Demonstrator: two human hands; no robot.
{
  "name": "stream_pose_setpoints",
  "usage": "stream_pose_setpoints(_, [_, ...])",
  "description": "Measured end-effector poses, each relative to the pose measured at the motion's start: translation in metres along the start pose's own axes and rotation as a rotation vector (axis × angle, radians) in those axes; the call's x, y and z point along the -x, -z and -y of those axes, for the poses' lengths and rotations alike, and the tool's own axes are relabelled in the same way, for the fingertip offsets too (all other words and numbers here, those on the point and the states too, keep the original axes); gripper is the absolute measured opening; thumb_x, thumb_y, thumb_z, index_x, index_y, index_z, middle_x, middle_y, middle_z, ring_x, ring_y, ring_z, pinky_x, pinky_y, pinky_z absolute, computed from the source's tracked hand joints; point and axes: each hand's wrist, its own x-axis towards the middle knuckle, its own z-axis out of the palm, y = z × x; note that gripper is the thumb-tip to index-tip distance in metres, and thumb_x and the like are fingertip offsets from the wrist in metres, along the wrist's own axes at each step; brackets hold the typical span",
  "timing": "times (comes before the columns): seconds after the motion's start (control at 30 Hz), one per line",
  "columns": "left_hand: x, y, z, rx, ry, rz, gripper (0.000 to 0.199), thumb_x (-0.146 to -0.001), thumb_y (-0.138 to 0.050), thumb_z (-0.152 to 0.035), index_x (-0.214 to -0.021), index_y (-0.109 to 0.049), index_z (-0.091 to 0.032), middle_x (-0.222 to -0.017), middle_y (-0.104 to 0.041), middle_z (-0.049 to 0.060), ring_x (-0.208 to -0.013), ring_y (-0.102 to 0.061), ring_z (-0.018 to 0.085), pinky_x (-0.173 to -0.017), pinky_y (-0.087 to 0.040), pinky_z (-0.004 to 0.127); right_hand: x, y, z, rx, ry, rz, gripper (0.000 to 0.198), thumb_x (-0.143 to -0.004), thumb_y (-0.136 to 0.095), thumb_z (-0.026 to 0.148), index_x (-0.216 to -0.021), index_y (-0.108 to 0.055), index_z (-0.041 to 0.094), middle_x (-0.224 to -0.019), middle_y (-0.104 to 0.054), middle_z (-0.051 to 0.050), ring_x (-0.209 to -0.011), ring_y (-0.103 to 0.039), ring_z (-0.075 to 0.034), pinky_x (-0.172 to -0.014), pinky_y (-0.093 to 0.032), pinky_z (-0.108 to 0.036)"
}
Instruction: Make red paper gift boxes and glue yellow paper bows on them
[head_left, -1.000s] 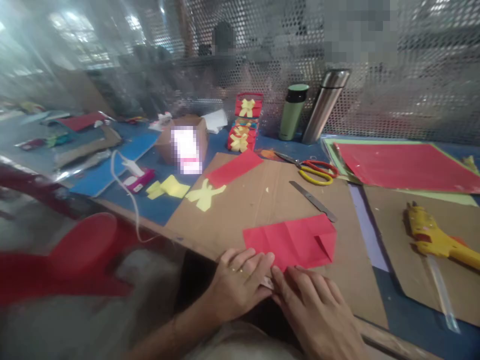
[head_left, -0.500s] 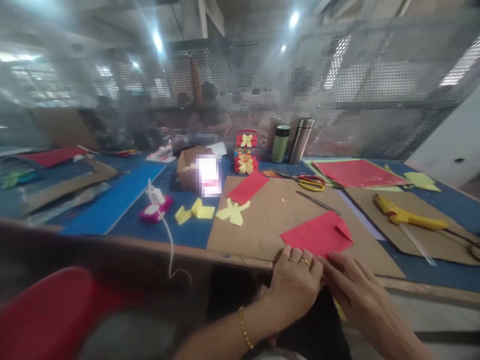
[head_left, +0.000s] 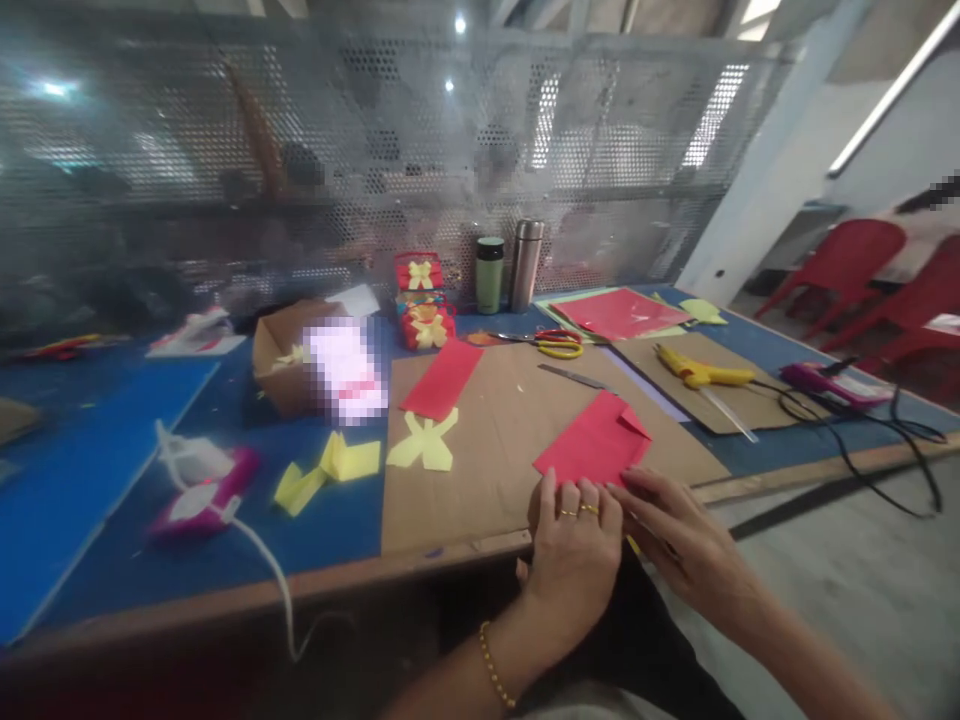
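A red paper (head_left: 589, 437) with a folded flap at its right corner lies on a cardboard sheet (head_left: 502, 440) at the table's front edge. My left hand (head_left: 574, 555), with rings and a bracelet, grips the paper's near edge, fingers on top and curled. Close beside it, my right hand (head_left: 675, 530) pinches the same edge farther right. Both thumbs are mostly hidden. Left of the paper lie a red strip (head_left: 444, 378) and a yellow cut-paper bow (head_left: 424, 440). A metal blade-like strip (head_left: 574, 377) rests behind the paper.
A yellow glue gun (head_left: 701, 372) lies on cardboard at right, its cord near a purple power strip (head_left: 840, 385). Scissors (head_left: 559, 343), a green flask (head_left: 490, 275) and a steel flask (head_left: 526, 265) stand farther back. At left are folded yellow paper (head_left: 330, 470) and another power strip (head_left: 206, 495).
The view has turned right, bringing red chairs and the right power strip into sight. Both hands keep hold of the red paper's near edge, which looks little changed.
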Motion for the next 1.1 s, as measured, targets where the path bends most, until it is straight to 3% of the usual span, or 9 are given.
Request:
stream_pose_setpoints(0.33, [-0.007, 0.011, 0.0, 0.034, 0.048, -0.041, 0.028, -0.096, -0.069, -0.029, -0.118, -0.068, -0.011, -0.106, -0.072, 0.007, -0.098, -0.065, 0.023, -0.109, -0.05, 0.047, -0.011, 0.003, 0.004, 0.041, 0.068, 0.009, 0.029, -0.101, -0.054, 0.014, -0.128, -0.066, 0.017, -0.122, -0.062, -0.016, -0.11, -0.062, -0.026, -0.091, -0.06, -0.042])
stream_pose_setpoints(0.5, [-0.01, 0.012, -0.001, 0.036, 0.072, -0.018, 0.032, -0.098, -0.068, -0.036, -0.119, -0.069, -0.011, -0.102, -0.073, 0.009, -0.094, -0.065, 0.024, -0.108, -0.05, 0.048, -0.014, 0.003, 0.005, 0.083, 0.063, 0.01, 0.03, -0.104, -0.049, 0.018, -0.128, -0.066, 0.018, -0.116, -0.063, -0.015, -0.111, -0.061, -0.027, -0.097, -0.057, -0.047])
stream_pose_setpoints(0.8, [-0.011, 0.02, -0.003, 0.006, 0.081, 0.074, 0.03, -0.095, -0.07, -0.03, -0.122, -0.069, -0.017, -0.112, -0.073, 0.008, -0.101, -0.064, 0.023, -0.111, -0.046, 0.047, -0.026, 0.014, -0.004, 0.156, 0.113, 0.121, 0.023, -0.104, -0.054, 0.028, -0.112, -0.073, 0.02, -0.101, -0.066, -0.011, -0.087, -0.054, -0.023, -0.077, -0.041, -0.037])
stream_pose_setpoints(1.1, [-0.012, 0.023, -0.008, -0.039, 0.081, 0.08, 0.036, -0.098, -0.064, -0.033, -0.127, -0.066, -0.011, -0.113, -0.073, 0.011, -0.103, -0.064, 0.025, -0.111, -0.045, 0.047, -0.023, 0.008, -0.011, 0.087, 0.102, 0.053, 0.02, -0.103, -0.056, 0.029, -0.112, -0.073, 0.022, -0.101, -0.066, -0.01, -0.087, -0.05, -0.023, -0.076, -0.036, -0.037])
